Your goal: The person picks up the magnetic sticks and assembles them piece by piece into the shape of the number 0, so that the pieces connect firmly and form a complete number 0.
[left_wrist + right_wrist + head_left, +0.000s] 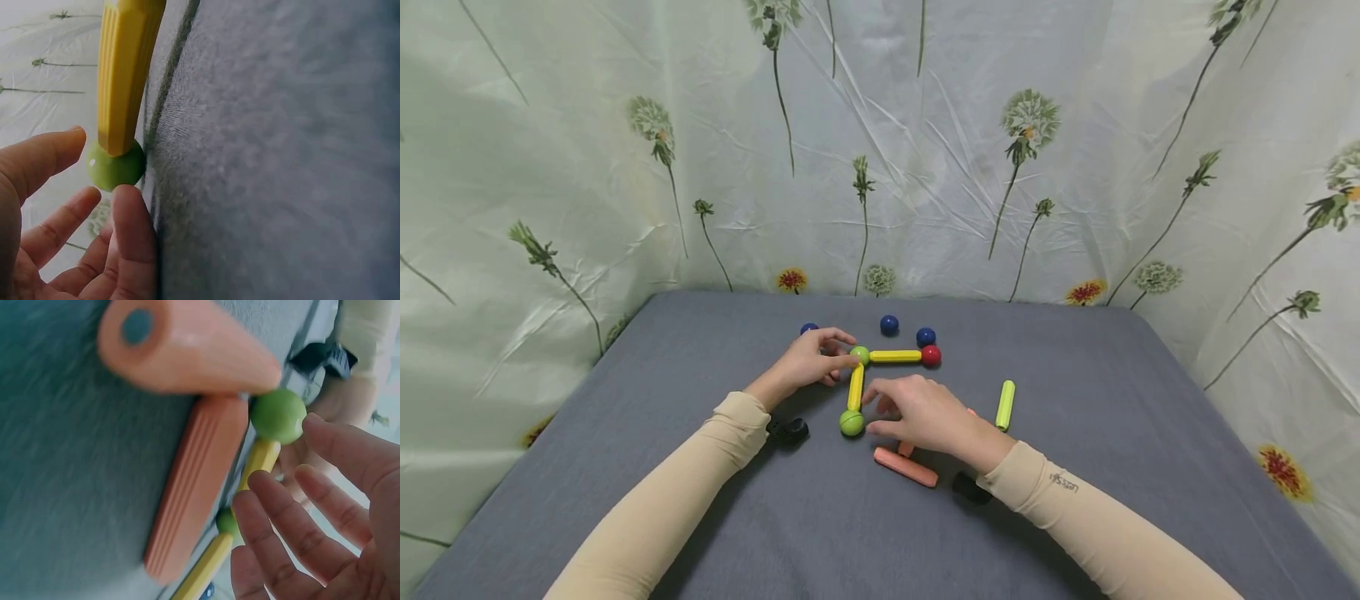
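Grey cloth across the tabletop [1120,417], with a pale, creased sheet [910,250] behind it and along both sides, printed with dandelions and a few red-and-yellow flowers. Back edge straight, a little beyond three blue balls [889,326], the leftmost partly behind the left hand [810,360]; side edges slanting outward toward the person, well apart from the pieces. Broad stretches of cloth left and right for moving, a much narrower strip at the back. Near the middle, an angled frame: far green ball [860,356] at the corner, far yellow rod [895,357] running right to a red ball [931,356], near yellow rod [855,387] running toward the person to the near green ball [852,423]. Close by, two orange rods [906,467], one partly hidden by the right hand [932,417]; farther right, a lime rod [1006,406]. Left hand released, thumb and fingers parted around the far green ball, too close to tell touching from just beside. Right hand likewise released, fingers loosely bent, thumb tip right at the near green ball's side, contact uncertain. Beige sleeves [662,500] over both forearms.
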Tool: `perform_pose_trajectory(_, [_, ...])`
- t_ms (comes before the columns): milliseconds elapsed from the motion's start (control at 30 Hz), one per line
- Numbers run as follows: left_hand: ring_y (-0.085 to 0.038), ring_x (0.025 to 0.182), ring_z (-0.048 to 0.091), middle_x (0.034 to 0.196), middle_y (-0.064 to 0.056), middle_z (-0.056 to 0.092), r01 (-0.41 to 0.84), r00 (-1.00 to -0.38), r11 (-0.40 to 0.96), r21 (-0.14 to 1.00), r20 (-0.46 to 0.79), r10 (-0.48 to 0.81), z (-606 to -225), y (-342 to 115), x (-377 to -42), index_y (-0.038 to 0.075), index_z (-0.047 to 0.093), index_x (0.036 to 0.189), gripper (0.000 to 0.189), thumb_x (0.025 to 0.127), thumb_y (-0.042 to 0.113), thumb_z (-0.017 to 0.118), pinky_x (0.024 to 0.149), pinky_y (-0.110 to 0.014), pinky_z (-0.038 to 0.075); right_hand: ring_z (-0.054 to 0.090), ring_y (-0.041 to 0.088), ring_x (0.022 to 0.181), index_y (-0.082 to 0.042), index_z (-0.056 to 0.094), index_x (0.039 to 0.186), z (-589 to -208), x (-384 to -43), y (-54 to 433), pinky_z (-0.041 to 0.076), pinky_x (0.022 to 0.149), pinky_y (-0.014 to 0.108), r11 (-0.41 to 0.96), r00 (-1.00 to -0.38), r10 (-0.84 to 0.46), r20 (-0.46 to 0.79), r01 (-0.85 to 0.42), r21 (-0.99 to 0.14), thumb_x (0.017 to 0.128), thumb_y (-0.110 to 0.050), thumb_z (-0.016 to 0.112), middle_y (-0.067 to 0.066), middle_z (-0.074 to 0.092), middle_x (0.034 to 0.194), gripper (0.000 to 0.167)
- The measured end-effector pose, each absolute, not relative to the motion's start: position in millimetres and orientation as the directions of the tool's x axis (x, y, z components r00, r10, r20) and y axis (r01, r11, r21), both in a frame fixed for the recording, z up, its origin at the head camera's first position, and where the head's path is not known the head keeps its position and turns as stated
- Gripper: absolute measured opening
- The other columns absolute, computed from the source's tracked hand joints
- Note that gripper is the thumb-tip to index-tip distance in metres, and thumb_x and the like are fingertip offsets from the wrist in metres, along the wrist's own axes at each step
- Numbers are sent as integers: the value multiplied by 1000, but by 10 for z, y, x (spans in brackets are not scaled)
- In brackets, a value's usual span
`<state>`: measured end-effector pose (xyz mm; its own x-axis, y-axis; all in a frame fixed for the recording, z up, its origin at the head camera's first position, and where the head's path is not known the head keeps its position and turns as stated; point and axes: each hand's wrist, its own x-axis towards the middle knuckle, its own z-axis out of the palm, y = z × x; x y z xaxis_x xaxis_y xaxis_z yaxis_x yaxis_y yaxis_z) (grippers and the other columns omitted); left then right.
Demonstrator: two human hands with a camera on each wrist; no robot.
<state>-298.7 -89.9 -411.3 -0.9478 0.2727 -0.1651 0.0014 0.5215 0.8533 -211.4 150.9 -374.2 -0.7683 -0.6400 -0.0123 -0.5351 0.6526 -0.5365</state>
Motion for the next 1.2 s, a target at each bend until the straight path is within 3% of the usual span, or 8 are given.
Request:
perform_pose_trajectory(300, [-18,74,69,108,-10,68,129,-913,581,803,-132,386,-4022,-1050,-2757,14,66,135,41,100,30,79,65,-34,58,70,9,87,-14,75,123,-3643,-2183,1902,57,74,31,735,-864,-503,-11,-421,-532,99,-28,80,-3,77,99,28])
perform_pose_trajectory(533, [-19,76,69,109,-7,66,188,-834,575,796,-179,521,-3953,-1132,-2552,18,64,135,41,100,31,80,69,-36,59,71,15,87,-11,74,121,-3567,-2303,2370,58,76,37,800,-935,-356,1,-305,-516,100,-28,78,1,76,96,27])
perform_pose_trajectory(733, [-16,77,68,114,-7,66,258,-785,581,772,-183,591,-3932,-1151,-2402,21,62,138,46,98,32,82,67,-34,53,68,20,86,-11,73,114,-3543,-2321,2764,54,69,35,838,-968,-247,-44,-191,-511,100,-29,77,7,75,97,24])
perform_pose_trajectory(967, [-12,77,67,114,-5,68,331,-763,582,743,-152,628,-3963,-1092,-2289,20,64,140,48,97,29,82,66,-28,52,64,21,79,-4,69,125,-3640,-2287,3086,50,67,34,865,-985,-137,-105,-68,-497,100,-35,77,12,73,98,40])
perform_pose_trajectory(1200, [-11,80,64,113,-6,67,352,-771,569,743,-114,626,-4012,-1070,-2232,17,67,138,42,99,24,81,66,-27,50,66,20,76,7,57,140,-3734,-2251,3231,52,67,36,891,-977,-108,-183,-14,-455,101,-42,74,17,74,98,65])
